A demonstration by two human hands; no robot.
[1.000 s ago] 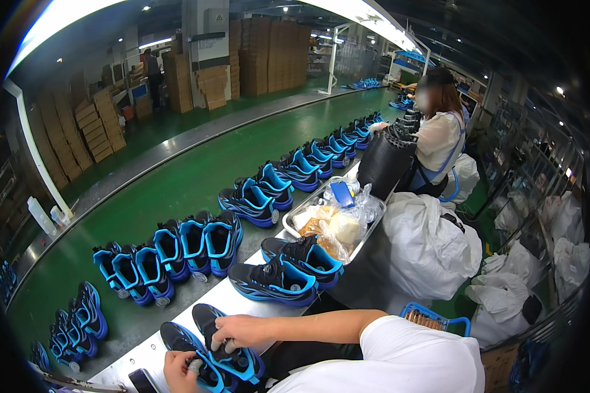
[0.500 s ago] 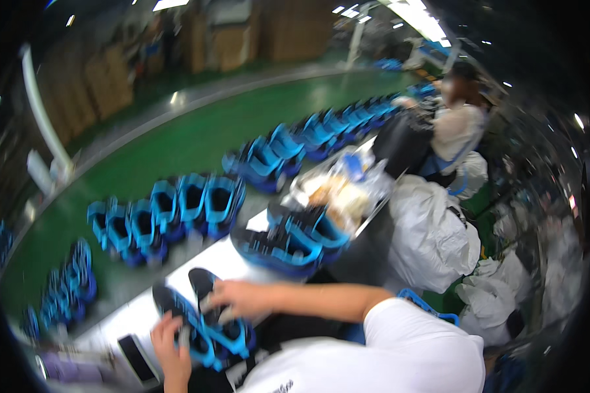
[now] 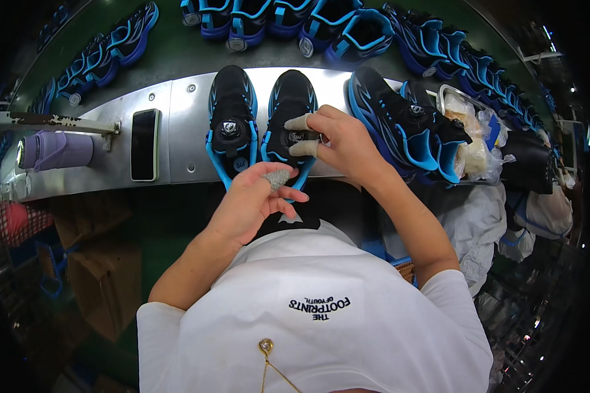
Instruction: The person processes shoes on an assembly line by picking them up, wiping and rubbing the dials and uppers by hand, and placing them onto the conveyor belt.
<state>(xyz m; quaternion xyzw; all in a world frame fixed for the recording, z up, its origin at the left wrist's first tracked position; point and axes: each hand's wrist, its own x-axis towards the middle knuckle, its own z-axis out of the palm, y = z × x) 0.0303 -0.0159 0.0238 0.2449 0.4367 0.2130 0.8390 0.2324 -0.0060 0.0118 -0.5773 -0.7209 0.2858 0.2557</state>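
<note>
Two black sneakers with blue edging stand side by side on a metal ledge, toes pointing away from me. The left sneaker [image 3: 231,98] has a round dial on its tongue, and no hand is on it. My right hand [image 3: 347,144] pinches the similar dial of the right sneaker [image 3: 292,95] between two fingers in beige finger covers. By that shoe's heel opening is my left hand [image 3: 239,206], its fingers loosely apart, one digit wrapped in grey. It hides part of the shoe's collar; I see nothing held in it.
On the metal ledge [image 3: 180,160] lie a phone [image 3: 144,145] and a lilac bottle [image 3: 62,150], beside a metal bar [image 3: 52,122]. More sneakers [image 3: 400,124] lean together at right, next to a tray of plastic bags [image 3: 475,134]. Rows of sneakers [image 3: 249,26] stand on the green surface beyond.
My view has swung round and down onto the ledge. My right hand is now at the right sneaker's dial; my left has moved from the left sneaker's side to the right one's heel.
</note>
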